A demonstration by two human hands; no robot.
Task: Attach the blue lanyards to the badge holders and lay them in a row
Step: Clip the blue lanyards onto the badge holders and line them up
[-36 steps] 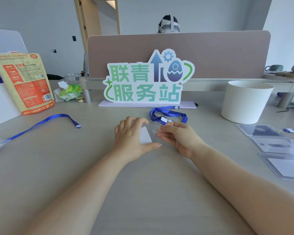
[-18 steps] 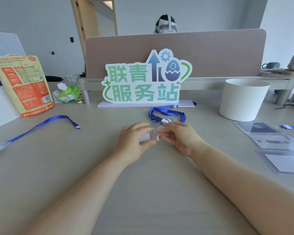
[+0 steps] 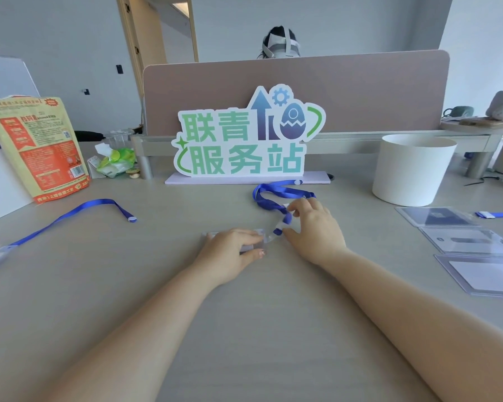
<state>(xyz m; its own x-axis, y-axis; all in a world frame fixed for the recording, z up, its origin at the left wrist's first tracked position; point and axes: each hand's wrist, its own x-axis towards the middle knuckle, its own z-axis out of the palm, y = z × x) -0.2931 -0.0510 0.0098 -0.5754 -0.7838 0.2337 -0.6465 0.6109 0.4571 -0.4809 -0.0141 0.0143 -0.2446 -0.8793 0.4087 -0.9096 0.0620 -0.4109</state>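
Reaches forward over the desk (image 3: 128, 285) with both bare forearms, wrists low, palms turned down. Grips the clear badge holder (image 3: 253, 246) with the left hand (image 3: 230, 252), fingers curled over its top and thumb set against its near edge. Pinches with the right hand (image 3: 314, 232) the clip end of the blue lanyard (image 3: 282, 194), thumb and first fingers closed together on it, just beside the right short end of the holder; cannot tell whether already hooked into the slot. Has the holder flat on the middle of the desk, in front of the sign (image 3: 244, 143), with the long axis running left to right and one short end pointing to the right hand. Leads the strap from the pinch away and to the left, then round in a loop just beside the base of the sign. Shows also, on the right, three more holders (image 3: 468, 240) side by side near a white tub (image 3: 413, 172), and on the left a second lanyard (image 3: 79, 208) lying diagonally beside an orange bag (image 3: 41, 146).
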